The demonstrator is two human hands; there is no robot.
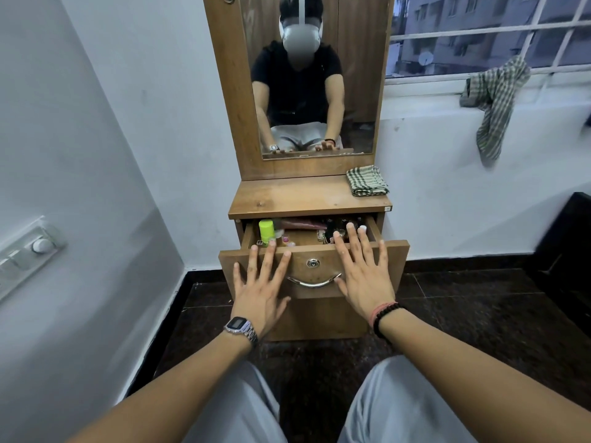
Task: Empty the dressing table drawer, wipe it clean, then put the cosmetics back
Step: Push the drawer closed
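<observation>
Soft daylight from the window (486,33) on my right, cool even tone, faint shadows, wide-angle bending at edges, slight blur at margins

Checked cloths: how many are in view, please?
2. A folded checked cloth lies on the right of the dressing table top; another checked cloth hangs over the window ledge. Others may be hidden.

Both bare forearms extend forward, roughly parallel. Left hand (260,290): fingers straight and spread, palm down, silver digital watch (240,327) on the wrist. Right hand (363,273): fingers straight and spread, palm down, black beaded bracelet (385,316) on the wrist. Neither grips anything.
</observation>
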